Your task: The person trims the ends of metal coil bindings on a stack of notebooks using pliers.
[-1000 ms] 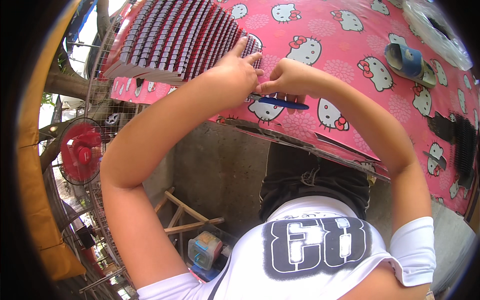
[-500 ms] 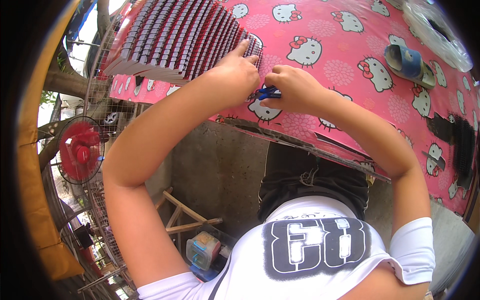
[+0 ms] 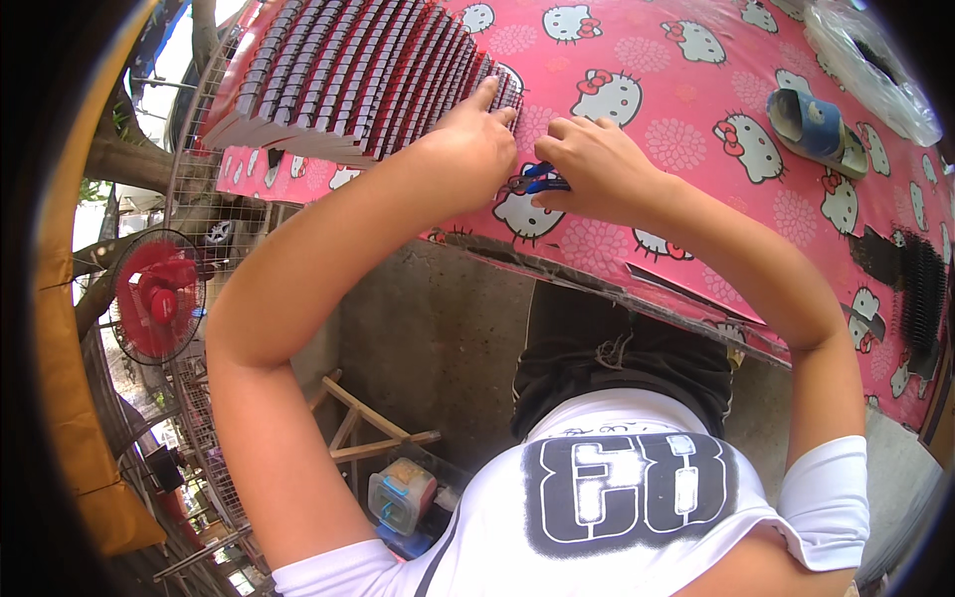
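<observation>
A long row of spiral-bound notebooks [image 3: 328,85] lies fanned at the table's far left, black coils up, with red showing between them. My left hand [image 3: 466,149] grips the notebooks at the row's right end, its index finger stretched along the coils. The thumb side is hidden. Just to the right, my right hand [image 3: 602,167] is closed around small pliers with blue handles [image 3: 542,179]. The dark metal jaws point left, close to the left hand's lower edge. Whether they touch a coil cannot be seen.
A pink cartoon-print cover with a torn front edge lies on the table [image 3: 676,144]. At the right are a blue slipper [image 3: 806,124], a clear plastic bag [image 3: 875,75] and a black bristly strip [image 3: 920,284]. A red fan [image 3: 159,298] stands left; a plastic tub [image 3: 403,496] sits below.
My right hand has moved slightly right with the pliers, and its fingers have loosened, so more of the handles and jaws shows. My left hand stays on the notebooks.
</observation>
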Available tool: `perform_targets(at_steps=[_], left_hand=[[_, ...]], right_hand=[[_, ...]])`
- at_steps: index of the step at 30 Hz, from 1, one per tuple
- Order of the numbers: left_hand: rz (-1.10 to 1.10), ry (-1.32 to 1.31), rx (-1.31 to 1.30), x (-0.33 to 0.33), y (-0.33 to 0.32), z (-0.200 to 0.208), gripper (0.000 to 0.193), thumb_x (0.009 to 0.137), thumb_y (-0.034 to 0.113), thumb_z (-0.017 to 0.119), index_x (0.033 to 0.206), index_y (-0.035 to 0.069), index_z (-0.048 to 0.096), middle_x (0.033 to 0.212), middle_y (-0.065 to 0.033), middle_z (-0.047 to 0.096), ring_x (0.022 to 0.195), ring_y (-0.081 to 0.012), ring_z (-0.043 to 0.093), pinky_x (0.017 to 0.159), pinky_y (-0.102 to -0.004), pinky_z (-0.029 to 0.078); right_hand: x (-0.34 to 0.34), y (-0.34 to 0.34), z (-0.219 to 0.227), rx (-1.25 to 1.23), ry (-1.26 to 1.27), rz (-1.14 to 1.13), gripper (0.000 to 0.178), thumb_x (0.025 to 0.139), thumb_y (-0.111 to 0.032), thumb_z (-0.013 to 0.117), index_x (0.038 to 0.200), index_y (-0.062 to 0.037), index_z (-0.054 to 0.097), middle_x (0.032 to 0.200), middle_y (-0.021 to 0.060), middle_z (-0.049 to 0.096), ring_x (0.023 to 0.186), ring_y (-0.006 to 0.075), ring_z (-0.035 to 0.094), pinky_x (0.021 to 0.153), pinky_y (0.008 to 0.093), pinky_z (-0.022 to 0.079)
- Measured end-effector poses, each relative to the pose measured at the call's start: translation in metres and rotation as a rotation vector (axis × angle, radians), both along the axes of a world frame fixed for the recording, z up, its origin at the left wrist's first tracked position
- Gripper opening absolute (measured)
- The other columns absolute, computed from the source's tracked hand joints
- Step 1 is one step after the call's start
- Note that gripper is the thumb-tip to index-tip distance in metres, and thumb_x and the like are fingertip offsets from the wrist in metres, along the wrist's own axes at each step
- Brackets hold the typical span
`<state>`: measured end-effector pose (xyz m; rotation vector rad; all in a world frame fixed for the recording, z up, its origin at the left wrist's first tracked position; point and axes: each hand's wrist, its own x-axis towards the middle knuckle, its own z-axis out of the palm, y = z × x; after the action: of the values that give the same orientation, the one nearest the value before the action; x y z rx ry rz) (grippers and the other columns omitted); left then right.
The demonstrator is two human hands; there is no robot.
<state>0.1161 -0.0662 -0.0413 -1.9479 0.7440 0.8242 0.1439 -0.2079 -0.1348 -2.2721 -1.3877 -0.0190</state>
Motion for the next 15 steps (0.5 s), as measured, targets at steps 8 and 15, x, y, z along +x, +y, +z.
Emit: perform_targets(at_steps=[8, 15], left_hand=[[0.018, -0.005, -0.040, 0.000, 0.003, -0.001, 0.026, 0.078, 0.018, 0.065, 0.103, 0.014, 0.070, 0.127, 0.0032, 0.059, 0.135, -0.0195, 0.037, 0.116, -0.0501, 0.013], [-0.026, -0.014, -0.019, 0.001, 0.002, -0.005, 0.047, 0.081, 0.024, 0.062, 0.128, 0.022, 0.057, 0.146, 0.0041, 0.041, 0.139, -0.0185, 0.030, 0.115, -0.0521, 0.011]], right_hand=[[-0.003, 0.008, 0.003, -0.084, 0.285, 0.009, 0.042, 0.077, -0.039, 0.072, 0.089, -0.0004, 0.064, 0.086, 0.0133, 0.060, 0.080, 0.0279, 0.065, 0.068, 0.0421, 0.052], [0.025, 0.017, 0.035, -0.222, 0.875, -0.063, 0.047, 0.080, -0.039, 0.069, 0.077, 0.0075, 0.062, 0.068, 0.0195, 0.062, 0.055, 0.0267, 0.065, 0.047, 0.0376, 0.051]])
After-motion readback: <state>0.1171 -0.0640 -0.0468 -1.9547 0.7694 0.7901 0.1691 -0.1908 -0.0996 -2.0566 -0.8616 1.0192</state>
